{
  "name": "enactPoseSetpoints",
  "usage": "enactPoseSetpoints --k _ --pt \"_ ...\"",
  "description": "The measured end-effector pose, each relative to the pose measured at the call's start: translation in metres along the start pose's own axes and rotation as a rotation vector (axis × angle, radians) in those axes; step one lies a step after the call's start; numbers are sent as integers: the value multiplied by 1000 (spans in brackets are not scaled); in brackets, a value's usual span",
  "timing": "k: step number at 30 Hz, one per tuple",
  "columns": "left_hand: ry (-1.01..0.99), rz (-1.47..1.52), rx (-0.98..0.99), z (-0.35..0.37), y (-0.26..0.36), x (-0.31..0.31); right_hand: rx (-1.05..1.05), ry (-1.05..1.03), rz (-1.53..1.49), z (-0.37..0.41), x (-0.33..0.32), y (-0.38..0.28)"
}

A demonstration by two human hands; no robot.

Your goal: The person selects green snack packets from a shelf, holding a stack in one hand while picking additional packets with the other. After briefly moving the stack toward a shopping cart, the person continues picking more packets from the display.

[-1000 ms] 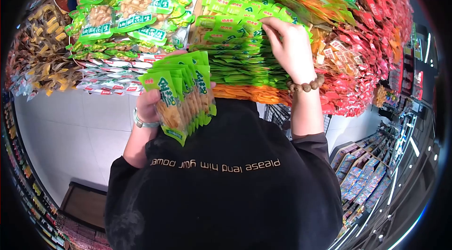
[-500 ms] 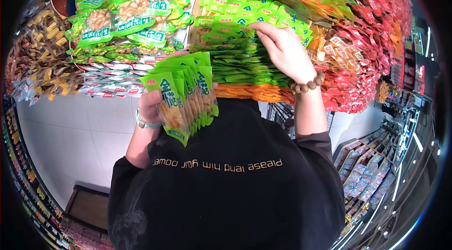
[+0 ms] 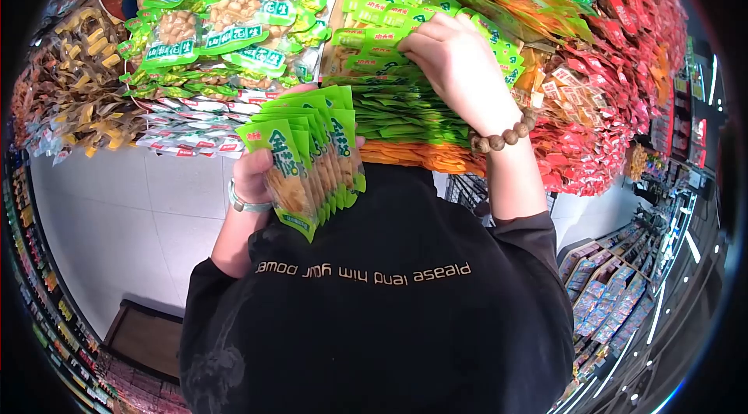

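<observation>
My left hand [image 3: 253,176], with a pale band at its wrist, grips a fanned bunch of green snack packets [image 3: 305,161] in front of my chest. Their clear windows show light brown food. Over the shelf, my right hand [image 3: 460,59] wears a brown bead bracelet [image 3: 505,136]. Its fingers are curled down among the stacked green packets [image 3: 370,63] of the same look. The back of the hand hides the fingertips, so whatever they pinch cannot be made out.
Bags of peanuts [image 3: 234,24] lie left of the stack, above white-and-red packets [image 3: 191,122]. Red packets [image 3: 608,110] heap up at the right, brown ones [image 3: 82,55] at far left. A wire cart [image 3: 465,189] stands below the shelf edge.
My right hand has shifted slightly left and up over the green stack, and its fingers have curled inward. The left hand still holds its bunch, nearly unmoved.
</observation>
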State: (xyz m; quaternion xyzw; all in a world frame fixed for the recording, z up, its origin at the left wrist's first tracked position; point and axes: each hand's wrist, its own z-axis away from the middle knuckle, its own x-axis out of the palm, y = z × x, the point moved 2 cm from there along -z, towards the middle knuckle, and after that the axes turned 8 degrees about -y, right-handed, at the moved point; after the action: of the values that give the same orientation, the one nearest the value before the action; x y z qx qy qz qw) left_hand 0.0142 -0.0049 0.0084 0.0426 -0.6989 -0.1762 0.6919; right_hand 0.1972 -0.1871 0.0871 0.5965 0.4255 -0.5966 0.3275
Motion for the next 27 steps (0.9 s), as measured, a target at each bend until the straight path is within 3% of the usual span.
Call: enactPoseSetpoints --k 6,12,18,21,27 --pt "7 -1 -15 -1 -1 4 36 41 0 1 4 0" --pt "62 -28 13 -1 -2 6 210 -54 -61 3 3 -13" --pt "50 -43 12 -2 -2 5 255 -74 -205 4 3 -21" --pt "47 -53 13 -2 -3 2 340 -192 -248 5 4 -17" --pt "50 -60 21 -3 -3 1 257 -125 -397 9 5 -14"
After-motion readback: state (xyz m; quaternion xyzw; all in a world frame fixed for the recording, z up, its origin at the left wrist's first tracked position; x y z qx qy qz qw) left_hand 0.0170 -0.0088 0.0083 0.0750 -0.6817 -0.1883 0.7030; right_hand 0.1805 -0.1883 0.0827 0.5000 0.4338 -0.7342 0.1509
